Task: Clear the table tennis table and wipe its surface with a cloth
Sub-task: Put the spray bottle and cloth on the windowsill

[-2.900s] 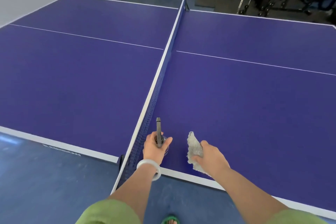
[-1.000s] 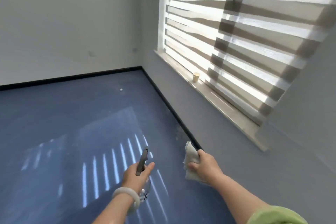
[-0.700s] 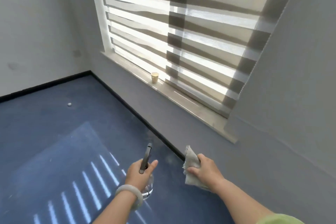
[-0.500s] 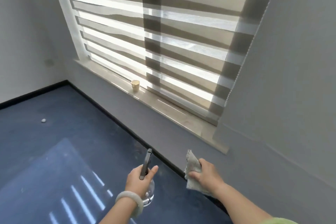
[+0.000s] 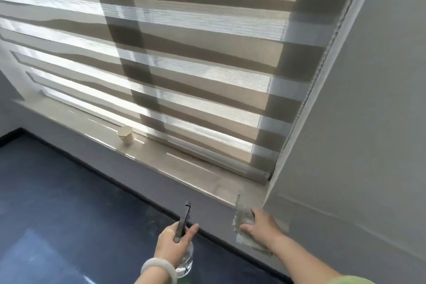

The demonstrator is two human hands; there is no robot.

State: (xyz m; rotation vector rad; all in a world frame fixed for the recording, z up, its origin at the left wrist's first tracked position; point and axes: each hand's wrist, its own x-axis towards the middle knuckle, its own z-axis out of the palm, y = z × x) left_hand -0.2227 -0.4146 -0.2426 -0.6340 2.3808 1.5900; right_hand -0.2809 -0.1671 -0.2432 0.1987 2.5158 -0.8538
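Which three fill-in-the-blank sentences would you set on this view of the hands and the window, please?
The right hand grips a grey ____.
The paper cup stands on the window ____.
The pale bangle circles the wrist of the ____.
Missing words: cloth; sill; left hand.

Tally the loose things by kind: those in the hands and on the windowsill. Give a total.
Cloth, in right hand: 1
Dark slim device, in left hand: 1
Clear glass, same hand: 1
Cup, on windowsill: 1
Total: 4
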